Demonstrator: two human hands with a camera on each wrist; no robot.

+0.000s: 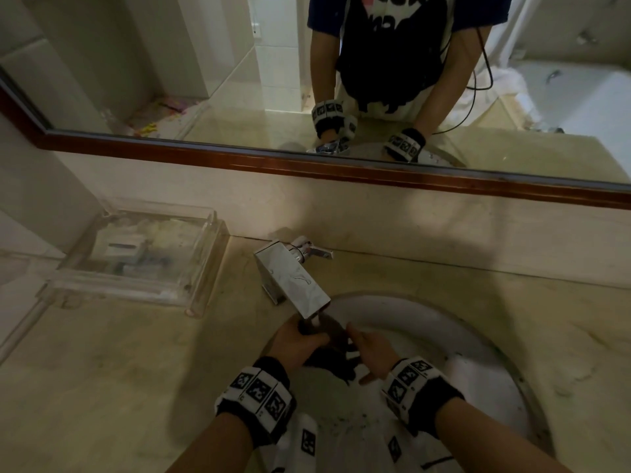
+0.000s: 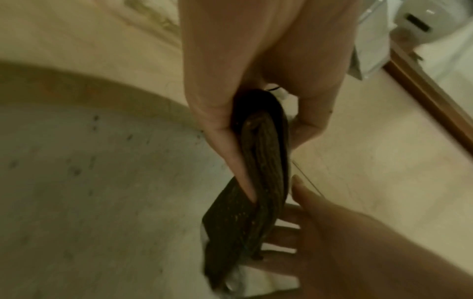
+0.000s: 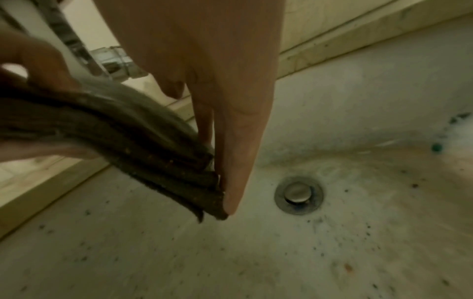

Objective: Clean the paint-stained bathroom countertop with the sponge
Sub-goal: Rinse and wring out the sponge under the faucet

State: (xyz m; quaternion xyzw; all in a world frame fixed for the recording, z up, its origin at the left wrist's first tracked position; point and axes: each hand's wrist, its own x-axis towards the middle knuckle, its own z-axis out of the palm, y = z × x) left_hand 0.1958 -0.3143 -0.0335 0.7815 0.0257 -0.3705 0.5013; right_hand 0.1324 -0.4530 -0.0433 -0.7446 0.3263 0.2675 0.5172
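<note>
A dark, folded sponge (image 1: 327,351) (image 2: 258,161) (image 3: 128,129) hangs over the white sink basin (image 1: 461,353), just under the chrome faucet's (image 1: 293,285) spout, where a thin stream of water (image 1: 316,319) falls. My left hand (image 1: 307,331) (image 2: 271,157) pinches the sponge's folded upper part between thumb and fingers. My right hand (image 1: 358,339) (image 3: 225,161) (image 2: 294,232) keeps its fingers straight against the sponge's lower end. The beige marble countertop (image 1: 119,353) surrounds the basin.
Dark and green paint specks (image 3: 436,147) dot the basin around the drain (image 3: 298,195). A clear plastic tray (image 1: 136,254) with small items stands at the back left of the counter. A wood-framed mirror (image 1: 205,63) runs along the wall behind the faucet handle (image 1: 314,250).
</note>
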